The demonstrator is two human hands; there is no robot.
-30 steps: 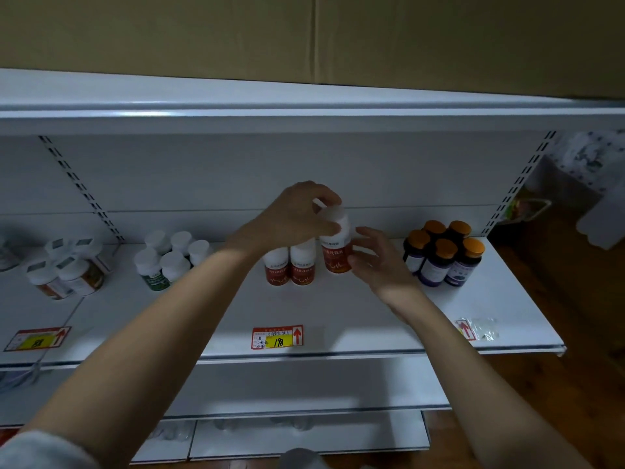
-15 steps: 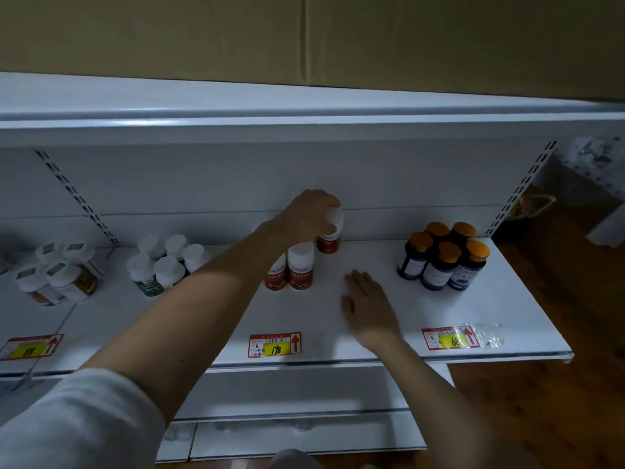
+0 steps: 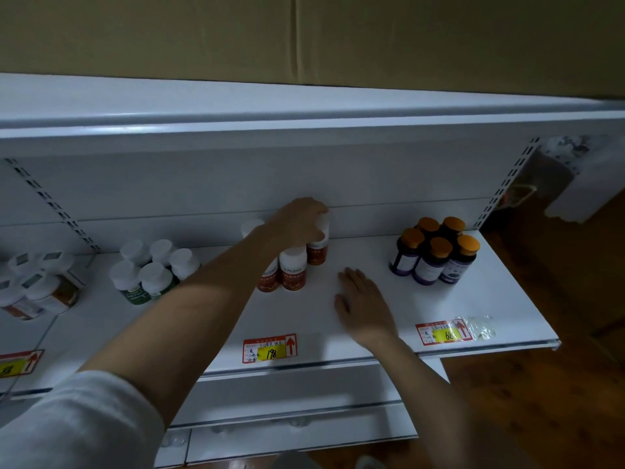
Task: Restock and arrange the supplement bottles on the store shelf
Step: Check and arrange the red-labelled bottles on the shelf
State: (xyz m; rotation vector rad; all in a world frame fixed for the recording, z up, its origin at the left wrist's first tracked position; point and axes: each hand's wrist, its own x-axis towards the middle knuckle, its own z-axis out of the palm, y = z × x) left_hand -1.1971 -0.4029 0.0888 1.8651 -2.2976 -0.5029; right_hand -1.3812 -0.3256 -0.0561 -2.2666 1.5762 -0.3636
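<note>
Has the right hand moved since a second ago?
Yes. The right hand dropped away from the red bottle the left hand grips, toward the shelf front near the 198 price tag, now flat.

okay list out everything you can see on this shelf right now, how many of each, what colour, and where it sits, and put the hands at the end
red-label bottles: at least four, white caps, shelf centre; arm hides part.
green-label bottles: five, white caps, left of centre.
orange-label bottles: about four, white caps, far left.
purple bottles: five, orange caps, right end.
price tags: three, red and yellow, along front edge.
clear plastic scrap: one, beside right tag.
shelf: one, white.
cardboard: brown, above the top shelf.
left hand: grips the rear red-label bottle's cap.
right hand: flat on shelf, holds nothing.
</note>
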